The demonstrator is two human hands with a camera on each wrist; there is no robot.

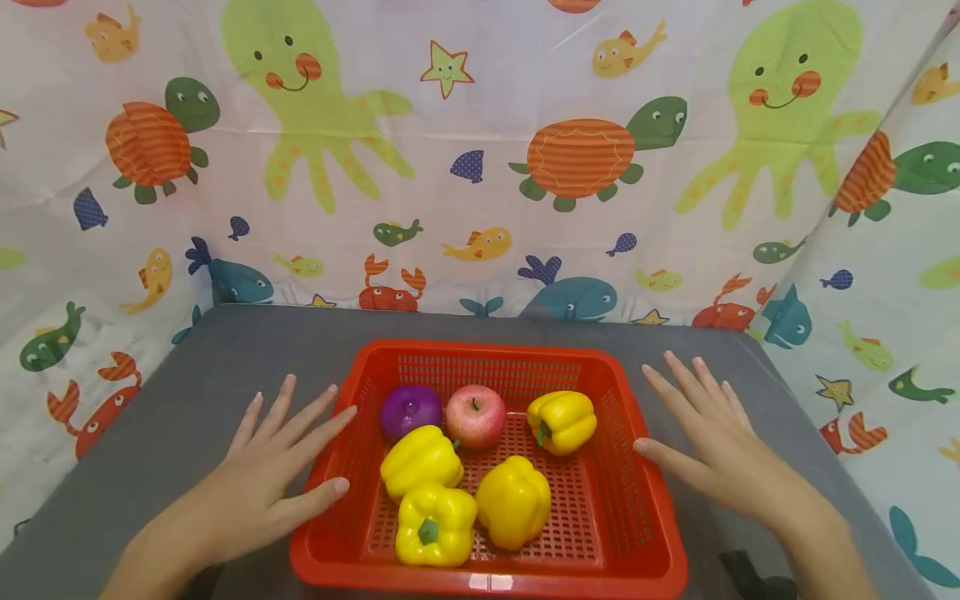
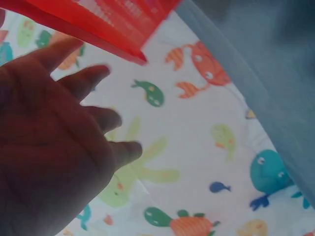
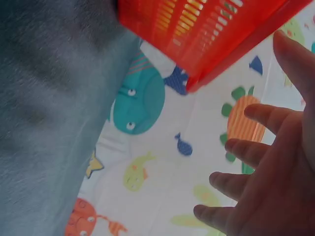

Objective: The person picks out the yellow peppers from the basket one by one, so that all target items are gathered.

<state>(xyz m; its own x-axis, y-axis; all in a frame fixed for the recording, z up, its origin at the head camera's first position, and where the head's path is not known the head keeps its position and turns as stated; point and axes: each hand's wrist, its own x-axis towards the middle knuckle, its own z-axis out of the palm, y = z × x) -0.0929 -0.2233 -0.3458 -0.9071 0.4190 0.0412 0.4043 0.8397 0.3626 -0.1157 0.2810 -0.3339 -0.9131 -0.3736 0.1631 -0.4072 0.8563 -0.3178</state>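
Note:
A red plastic basket with slotted walls stands on the grey table. Inside it lie a purple round vegetable or fruit at the back left, a pink-red apple beside it, and several yellow bell peppers: one pepper at the right, another pepper near the front middle, and the rest at the front left. My left hand, fingers spread, is at the basket's left rim, its thumb overlapping the rim in the head view. At the right rim, my right hand is likewise spread with straight fingers. Neither hand holds anything.
The grey tabletop extends around the basket. White curtains printed with sea animals rise behind it and at both sides. A dark object lies by the right forearm at the table's front.

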